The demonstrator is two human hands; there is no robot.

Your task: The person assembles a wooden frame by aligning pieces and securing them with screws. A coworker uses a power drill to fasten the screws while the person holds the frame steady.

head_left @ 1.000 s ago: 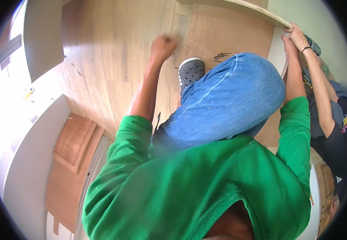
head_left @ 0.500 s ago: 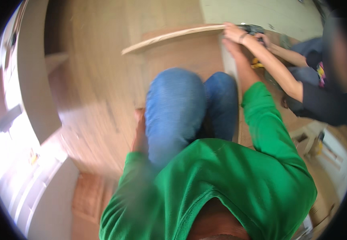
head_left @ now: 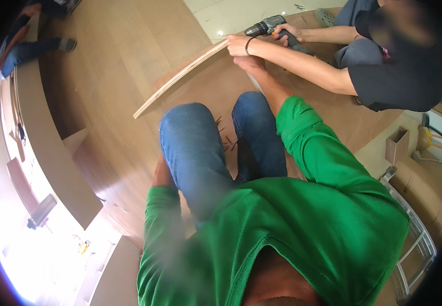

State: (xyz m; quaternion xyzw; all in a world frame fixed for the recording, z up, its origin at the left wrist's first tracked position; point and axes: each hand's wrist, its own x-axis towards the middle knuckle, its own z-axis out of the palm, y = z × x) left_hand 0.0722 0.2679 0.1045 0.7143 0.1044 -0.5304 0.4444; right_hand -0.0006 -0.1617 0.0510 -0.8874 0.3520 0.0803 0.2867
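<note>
Beyond the knees: a plywood board (head_left: pixel 180 75) is standing on edge over a brown sheet (head_left: pixel 200 94), its far end reaching the corner beside a pale side panel (head_left: pixel 254 82).
Board's handling: it is looking stiff and moderately light, probably tipping easily if left alone; its flat faces are offering little to hook, so the top edge near either end is seeming the best hold.
Right hand: the person's right hand (head_left: pixel 250 62) is resting at that corner; its fingers are hiding, so I cannot tell how tightly they are closing.
Left hand: it is hiding behind the left knee, only some bare forearm (head_left: pixel 163 174) showing; I cannot tell its grip.
Co-worker: one hand (head_left: pixel 238 46) is touching the board's end, the other (head_left: pixel 289 33) gripping a drill (head_left: pixel 265 25).
Screws: small dark fasteners (head_left: pixel 227 144) are lying loose between the knees, outside any container.
Open box: a brown box (head_left: pixel 394 153) is standing at right, its shadowed inside concealing any contents.
</note>
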